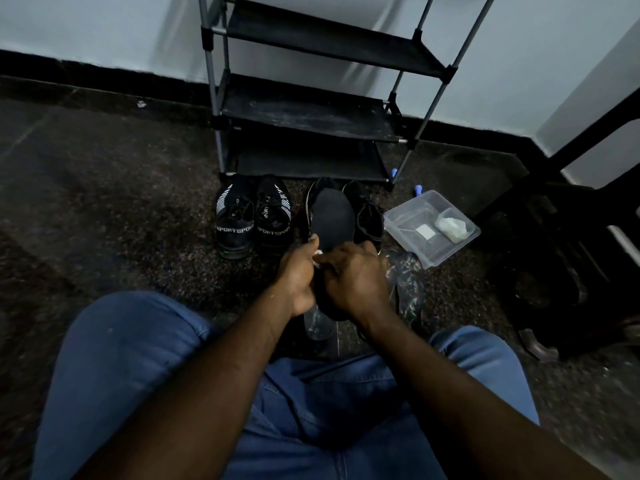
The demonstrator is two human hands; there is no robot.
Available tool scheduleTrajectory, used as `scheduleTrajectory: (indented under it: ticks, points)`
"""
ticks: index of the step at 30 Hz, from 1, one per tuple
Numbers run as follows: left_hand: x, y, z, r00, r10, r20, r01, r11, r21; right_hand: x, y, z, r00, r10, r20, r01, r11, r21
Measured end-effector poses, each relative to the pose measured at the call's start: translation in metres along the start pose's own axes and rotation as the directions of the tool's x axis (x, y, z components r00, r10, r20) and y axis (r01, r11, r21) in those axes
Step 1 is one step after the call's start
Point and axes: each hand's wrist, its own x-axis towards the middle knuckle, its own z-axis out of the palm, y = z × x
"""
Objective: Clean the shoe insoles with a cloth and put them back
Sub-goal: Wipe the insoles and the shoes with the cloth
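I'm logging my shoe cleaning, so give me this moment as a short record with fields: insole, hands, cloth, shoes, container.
insole: black, held above the floor
left hand: grips the insole's left edge
right hand: curled over the insole's near end
cloth: white scrap between the hands; holder unclear
SPORT shoes: pair on the floor, left of the insole
black shoes: pair behind the insole
container: clear, right of the shoes, white items inside
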Motion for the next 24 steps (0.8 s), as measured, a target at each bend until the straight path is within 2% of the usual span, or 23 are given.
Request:
scheduleTrajectory:
  ticks: [3, 5, 8, 9, 13, 14, 18, 19, 22, 23, 24]
  points:
    - [-0.001, 0.003, 0.001, 1.0, 0.003, -0.015, -0.003, 1.0, -0.018, -0.004, 0.005, -0.005, 0.993, -0.119, -0.008, 0.117, 0.986, -0.121]
    - [-0.003, 0.003, 0.004, 1.0, 0.013, 0.001, -0.013, 1.0, -0.004, 0.002, 0.013, -0.006, 0.998, -0.049, -0.032, 0.043, 0.985, -0.169]
    - [-0.001, 0.0, 0.005, 1.0, 0.026, -0.009, -0.026, 1.0, -0.016, 0.005, 0.015, -0.006, 0.994, 0.088, -0.069, -0.094, 0.991, -0.095]
    - [-0.001, -0.001, 0.004, 0.999, 0.031, -0.012, -0.031, 0.999, -0.026, 0.002, 0.012, -0.004, 0.995, 0.069, -0.068, -0.075, 0.993, -0.093]
    - [-0.001, 0.005, 0.002, 0.997, 0.071, -0.032, -0.073, 0.996, -0.059, -0.015, 0.007, 0.001, 0.988, -0.155, 0.03, 0.158, 0.973, -0.171]
    - [-0.001, 0.006, 0.002, 0.996, 0.078, -0.036, -0.08, 0.995, -0.062, -0.014, 0.012, 0.0, 0.986, -0.169, 0.016, 0.169, 0.968, -0.184]
    - [0.0, 0.005, 0.006, 0.996, 0.091, -0.025, -0.092, 0.994, -0.059, 0.002, 0.027, -0.004, 0.997, 0.034, -0.068, -0.041, 0.994, -0.104]
    - [-0.001, 0.005, 0.006, 0.996, 0.089, -0.027, -0.09, 0.995, -0.053, 0.001, 0.024, -0.004, 0.996, 0.044, -0.073, -0.05, 0.995, -0.081]
    - [-0.002, 0.005, 0.005, 0.997, 0.071, -0.036, -0.073, 0.996, -0.044, -0.013, 0.016, -0.003, 0.993, -0.118, -0.017, 0.114, 0.983, -0.146]
    - [-0.002, 0.005, 0.005, 0.997, 0.07, -0.038, -0.072, 0.996, -0.043, -0.015, 0.018, -0.005, 0.988, -0.153, -0.012, 0.148, 0.973, -0.176]
    - [-0.002, 0.005, 0.006, 0.996, 0.072, -0.047, -0.074, 0.996, -0.046, -0.012, 0.023, -0.007, 0.991, -0.131, -0.035, 0.123, 0.976, -0.183]
